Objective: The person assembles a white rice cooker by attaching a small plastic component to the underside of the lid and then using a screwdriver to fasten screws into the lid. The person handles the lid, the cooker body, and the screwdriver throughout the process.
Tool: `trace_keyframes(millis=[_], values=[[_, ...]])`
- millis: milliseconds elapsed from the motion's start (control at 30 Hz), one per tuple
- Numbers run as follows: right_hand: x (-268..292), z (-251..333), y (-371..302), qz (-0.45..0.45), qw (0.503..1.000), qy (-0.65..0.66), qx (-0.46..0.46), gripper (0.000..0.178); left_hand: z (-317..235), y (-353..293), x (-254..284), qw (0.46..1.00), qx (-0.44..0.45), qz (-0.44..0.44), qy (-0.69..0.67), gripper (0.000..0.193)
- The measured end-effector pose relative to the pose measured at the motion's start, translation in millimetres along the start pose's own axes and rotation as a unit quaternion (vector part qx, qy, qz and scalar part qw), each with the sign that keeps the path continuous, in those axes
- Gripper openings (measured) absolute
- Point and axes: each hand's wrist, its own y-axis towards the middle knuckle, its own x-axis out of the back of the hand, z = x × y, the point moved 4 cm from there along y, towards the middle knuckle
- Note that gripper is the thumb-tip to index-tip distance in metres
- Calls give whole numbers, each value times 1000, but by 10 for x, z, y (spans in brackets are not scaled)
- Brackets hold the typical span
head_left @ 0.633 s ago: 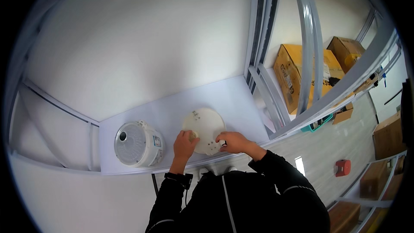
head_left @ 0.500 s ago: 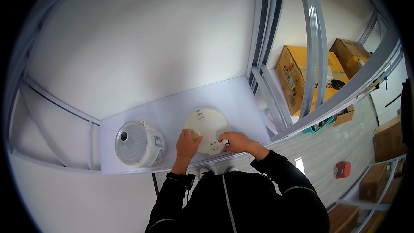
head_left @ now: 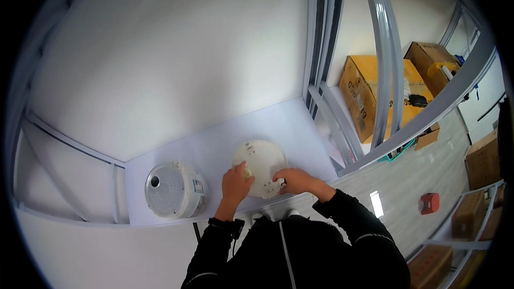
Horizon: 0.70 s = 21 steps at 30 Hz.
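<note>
A round off-white disc [head_left: 267, 155] with small dark holes lies flat on a pale shelf, in front of me. Over its left side, my left hand [head_left: 235, 184] is closed around a small, pale yellow, rounded piece [head_left: 247, 173], mostly covered by the fingers. At the disc's near right edge, my right hand [head_left: 297, 180] pinches a small white piece with a dark part [head_left: 281, 182]; its kind is too small to make out. Left of the disc sits a white drum-shaped appliance [head_left: 188, 190], its grey ribbed round face showing a black circular spot.
The shelf [head_left: 305, 128] has a white panel behind it and metal frame posts [head_left: 383, 48] on the right. Beyond them are a yellow carton [head_left: 364, 77] and a brown carton [head_left: 428, 56]. A red stool [head_left: 430, 203] stands on the floor near shelves of boxes.
The whole view has shifted slightly, with the shelf sitting lower in the picture. My left hand has edged a little further over the disc; my right hand stays at its near right edge.
</note>
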Motion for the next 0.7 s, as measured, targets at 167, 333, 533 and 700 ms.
trace_keyframes(millis=[167,333,533,700], values=[[23,28,-3,-1,1000,9,-3,46,48,-92,-47,999,-34,13,9,52],[-15,6,-11,10,1000,7,-24,46,16,-66,52,999,-24,1,-40,46],[-37,-8,-68,-17,999,30,-8,46,-25,-63,147,992,-19,-64,-111,47],[19,46,-83,-32,999,15,21,47,-222,-52,299,971,3,-94,-218,49]])
